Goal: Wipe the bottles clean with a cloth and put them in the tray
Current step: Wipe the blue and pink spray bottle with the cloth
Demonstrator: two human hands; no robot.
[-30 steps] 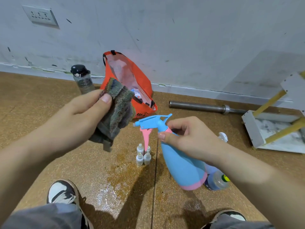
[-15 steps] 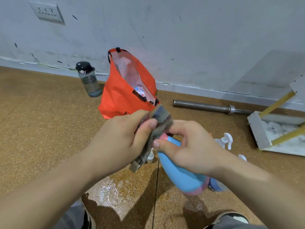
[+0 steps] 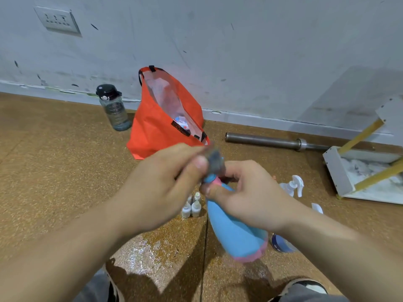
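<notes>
Likely a gym room: speckled floor [image 3: 54, 171], barbell [image 3: 272, 141] along scuffed wall [image 3: 239, 51].

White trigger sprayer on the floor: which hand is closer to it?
Right. The right hand, gripping the blue spray bottle, is just left of the white trigger sprayer; the left hand, holding the cloth, is farther left.

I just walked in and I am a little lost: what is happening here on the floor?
A person is wiping a blue spray bottle. The right hand grips it near the neck, while the left hand pinches a grey cloth against its top. Small bottles stand on the floor below. The blue bottle is not yet in the white tray at the right.
</notes>
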